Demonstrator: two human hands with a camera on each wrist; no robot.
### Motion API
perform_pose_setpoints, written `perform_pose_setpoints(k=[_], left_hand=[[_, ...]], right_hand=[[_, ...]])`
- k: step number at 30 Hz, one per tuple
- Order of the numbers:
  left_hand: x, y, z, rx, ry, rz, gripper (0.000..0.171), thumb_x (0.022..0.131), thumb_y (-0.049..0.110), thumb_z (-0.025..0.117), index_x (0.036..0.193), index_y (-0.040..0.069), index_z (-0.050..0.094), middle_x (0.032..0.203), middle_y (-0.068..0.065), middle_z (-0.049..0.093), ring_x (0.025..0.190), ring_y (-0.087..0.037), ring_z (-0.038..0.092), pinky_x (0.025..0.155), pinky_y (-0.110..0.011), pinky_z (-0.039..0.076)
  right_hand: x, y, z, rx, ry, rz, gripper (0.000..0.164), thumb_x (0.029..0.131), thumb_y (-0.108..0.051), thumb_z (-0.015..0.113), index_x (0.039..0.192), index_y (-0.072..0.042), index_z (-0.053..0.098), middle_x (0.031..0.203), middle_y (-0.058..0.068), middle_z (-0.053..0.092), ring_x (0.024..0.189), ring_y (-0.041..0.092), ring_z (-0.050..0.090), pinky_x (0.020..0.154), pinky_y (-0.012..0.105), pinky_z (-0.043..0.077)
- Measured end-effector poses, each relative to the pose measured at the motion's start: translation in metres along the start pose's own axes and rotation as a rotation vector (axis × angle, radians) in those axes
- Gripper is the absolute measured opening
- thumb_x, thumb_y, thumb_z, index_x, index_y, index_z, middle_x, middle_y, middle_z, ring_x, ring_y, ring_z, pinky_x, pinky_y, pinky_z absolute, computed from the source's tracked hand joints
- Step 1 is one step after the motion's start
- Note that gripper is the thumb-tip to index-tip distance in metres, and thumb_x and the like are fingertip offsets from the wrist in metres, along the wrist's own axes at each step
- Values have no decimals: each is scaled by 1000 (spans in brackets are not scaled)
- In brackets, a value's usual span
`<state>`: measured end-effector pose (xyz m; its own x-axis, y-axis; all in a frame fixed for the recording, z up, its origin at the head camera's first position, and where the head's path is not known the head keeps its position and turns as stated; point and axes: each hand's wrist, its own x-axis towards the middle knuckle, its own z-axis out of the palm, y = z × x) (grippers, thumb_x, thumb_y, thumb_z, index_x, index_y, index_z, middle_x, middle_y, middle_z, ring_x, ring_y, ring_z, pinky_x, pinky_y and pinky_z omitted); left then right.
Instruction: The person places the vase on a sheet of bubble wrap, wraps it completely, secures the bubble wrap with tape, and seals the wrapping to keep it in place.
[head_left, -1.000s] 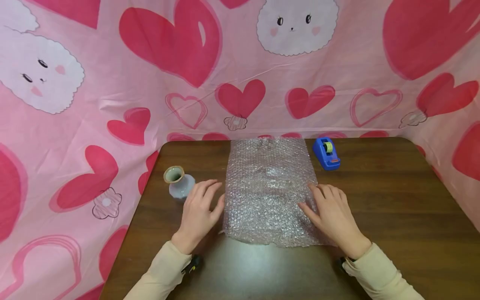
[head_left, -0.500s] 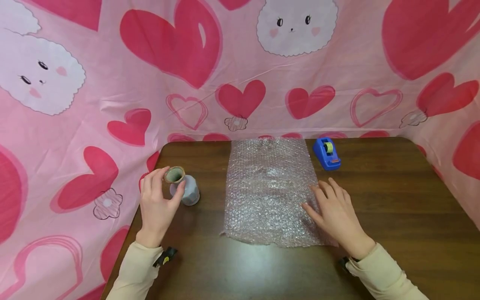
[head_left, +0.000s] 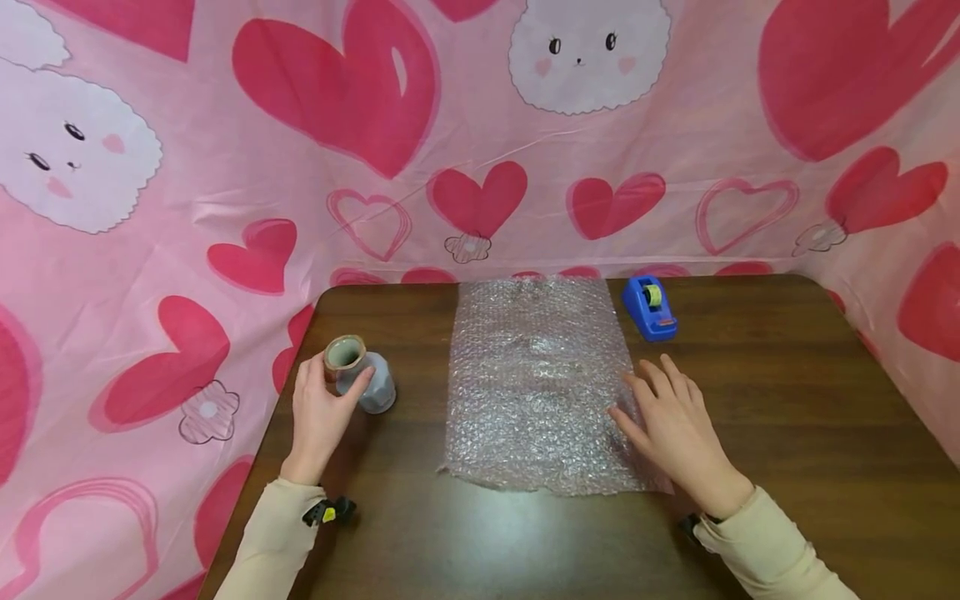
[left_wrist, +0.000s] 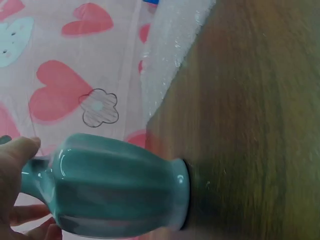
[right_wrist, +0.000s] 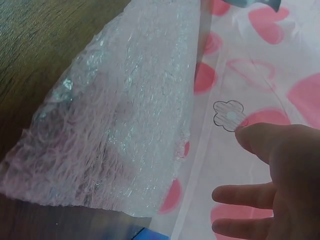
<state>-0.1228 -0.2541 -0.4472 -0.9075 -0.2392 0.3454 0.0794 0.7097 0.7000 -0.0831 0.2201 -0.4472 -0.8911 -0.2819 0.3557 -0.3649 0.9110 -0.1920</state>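
Observation:
A glazed ceramic vase [head_left: 378, 390] with a flared, brown-edged mouth stands upright at the left of the table. My left hand [head_left: 318, 421] grips it around the neck, thumb on the near right side and fingers around the far left side. In the left wrist view the ribbed body of the vase [left_wrist: 115, 185] looks greenish, its foot at the tabletop. A sheet of bubble wrap [head_left: 536, 392] lies flat in the middle. Over its right edge my right hand [head_left: 678, 437] hovers with spread, relaxed fingers, holding nothing.
Beyond the right hand, a blue tape dispenser [head_left: 651, 310] with a yellowish roll sits near the back edge, just right of the bubble wrap. The brown wooden table [head_left: 787, 400] meets a pink heart-patterned cloth [head_left: 480, 125] at the back and sides.
My left hand has moved left from beside the bubble wrap to the vase and now grips its neck. The right hand has stayed near the wrap's right edge, its fingers slightly more spread.

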Motion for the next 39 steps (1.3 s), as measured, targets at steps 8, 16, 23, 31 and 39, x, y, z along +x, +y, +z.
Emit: perform_pose_setpoints(k=[8,16,23,31,39], left_hand=[[3,-2,2,-16,32,35,43,88,24,85,118,-1,65,101,-18,60,90,-29,53,77,-38,42],[2,4,2,-24,102,38,32,84,23,89,96,1,69,90,-15,61,81,-24,54,69,-26,38],[-3,11,3,-54,110,56,32,81,21,91,95,0,72,88,-14,62,78,-24,54,67,-20,37],[-7,39,7,-134,78,131,31,79,18,93,94,1,71,86,-12,57,76,-23,50,65,-21,37],[-14,68,18,-226,-1,222,34,77,13,93,103,2,74,91,-9,61,80,-19,51,66,-21,39]], right_hand=[[0,1,0,0,-28,21,50,88,-31,81,122,3,71,138,33,56,139,58,38,105,76,34],[-1,1,-1,-1,-10,9,48,88,-30,81,120,5,72,136,35,57,138,59,39,104,76,35],[0,0,-1,-16,-34,5,47,89,-30,79,118,6,71,136,36,56,138,59,39,104,77,35],[3,-2,-2,-39,-16,-15,45,89,-30,79,113,7,71,132,36,58,136,60,42,102,75,39],[11,-13,-6,-31,-44,-31,41,91,-29,78,109,6,69,132,35,59,136,58,44,103,73,40]])
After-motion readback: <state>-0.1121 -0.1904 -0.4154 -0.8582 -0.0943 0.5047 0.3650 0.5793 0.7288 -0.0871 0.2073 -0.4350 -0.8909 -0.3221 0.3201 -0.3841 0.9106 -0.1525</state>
